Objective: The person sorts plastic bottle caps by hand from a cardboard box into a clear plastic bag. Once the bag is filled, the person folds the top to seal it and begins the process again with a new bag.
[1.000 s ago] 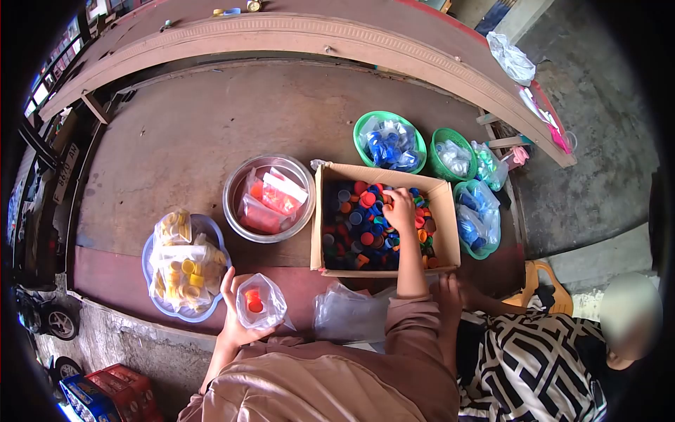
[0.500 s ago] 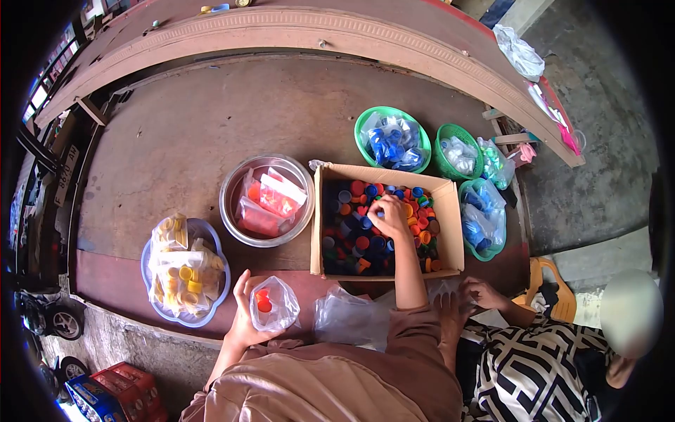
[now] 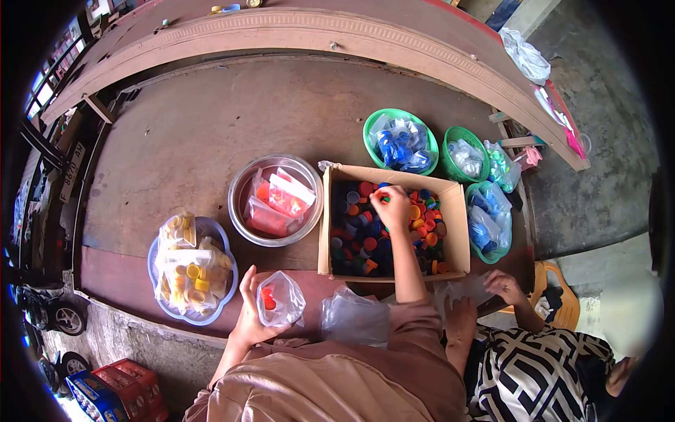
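Observation:
My left hand (image 3: 253, 313) holds a clear plastic bag (image 3: 283, 301) with red caps in its bottom. Over the cardboard box (image 3: 448, 259), my right hand (image 3: 391, 207) has its fingers pressed together; whatever they may hold is hidden. Caps of many colours (image 3: 422, 228) fill the box. Flat clear bags (image 3: 354, 316) lie on the table's front part, between my two arms. Left of the box stands a metal bowl (image 3: 237, 219) with bags of red caps in it.
A blue tray (image 3: 152, 271) with bagged yellow caps sits at the left. Green baskets (image 3: 394, 114) with bagged blue and white caps stand behind and right of the box. At the right, a co-worker's hands (image 3: 505, 287) touch a clear bag. A raised ledge (image 3: 281, 29) crosses the back.
My right hand has shifted slightly over the caps, and its fingers have drawn together. The co-worker's hand has come forward and moved right with a clear bag.

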The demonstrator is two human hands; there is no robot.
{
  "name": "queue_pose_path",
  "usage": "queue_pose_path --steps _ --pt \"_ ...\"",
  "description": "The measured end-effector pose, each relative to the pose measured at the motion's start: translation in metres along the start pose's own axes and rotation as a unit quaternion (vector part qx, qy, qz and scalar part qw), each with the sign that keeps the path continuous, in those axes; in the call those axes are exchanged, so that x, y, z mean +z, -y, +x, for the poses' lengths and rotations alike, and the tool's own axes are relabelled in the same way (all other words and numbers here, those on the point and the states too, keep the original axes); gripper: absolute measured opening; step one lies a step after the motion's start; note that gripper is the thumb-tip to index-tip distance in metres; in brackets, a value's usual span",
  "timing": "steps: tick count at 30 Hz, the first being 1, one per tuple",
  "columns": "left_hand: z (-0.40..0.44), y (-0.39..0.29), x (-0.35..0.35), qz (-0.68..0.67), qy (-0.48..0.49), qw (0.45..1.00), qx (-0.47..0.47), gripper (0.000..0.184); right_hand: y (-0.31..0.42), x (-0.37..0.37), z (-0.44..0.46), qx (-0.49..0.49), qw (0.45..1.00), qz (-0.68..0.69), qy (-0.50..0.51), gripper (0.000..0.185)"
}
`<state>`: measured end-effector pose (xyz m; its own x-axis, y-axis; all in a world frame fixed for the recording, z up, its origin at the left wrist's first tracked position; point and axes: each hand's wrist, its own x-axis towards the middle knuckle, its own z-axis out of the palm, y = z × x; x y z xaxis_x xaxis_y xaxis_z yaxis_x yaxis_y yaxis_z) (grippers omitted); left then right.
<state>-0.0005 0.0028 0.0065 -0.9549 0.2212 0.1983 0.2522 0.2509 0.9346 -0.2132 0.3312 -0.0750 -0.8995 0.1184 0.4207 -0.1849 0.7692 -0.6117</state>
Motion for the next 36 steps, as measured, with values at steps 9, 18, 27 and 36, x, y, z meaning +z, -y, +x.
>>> queue_pose_path --steps 9,18,27,36 --pt "0.019 -0.013 0.017 0.032 0.018 0.999 0.034 0.117 0.197 -0.073 -0.079 -0.245 0.897 0.282 0.238 0.040" --pt "0.009 -0.008 0.011 0.042 0.034 0.999 0.000 0.122 0.047 -0.049 0.008 -0.109 0.988 -0.054 0.094 0.015" --pt "0.008 -0.004 0.008 0.051 0.026 0.998 -0.016 0.122 -0.026 -0.029 0.010 -0.063 0.936 -0.266 0.220 0.031" --pt "0.008 -0.002 0.005 0.050 0.016 0.999 -0.012 0.121 -0.040 -0.045 0.008 -0.045 0.967 -0.215 0.132 0.032"
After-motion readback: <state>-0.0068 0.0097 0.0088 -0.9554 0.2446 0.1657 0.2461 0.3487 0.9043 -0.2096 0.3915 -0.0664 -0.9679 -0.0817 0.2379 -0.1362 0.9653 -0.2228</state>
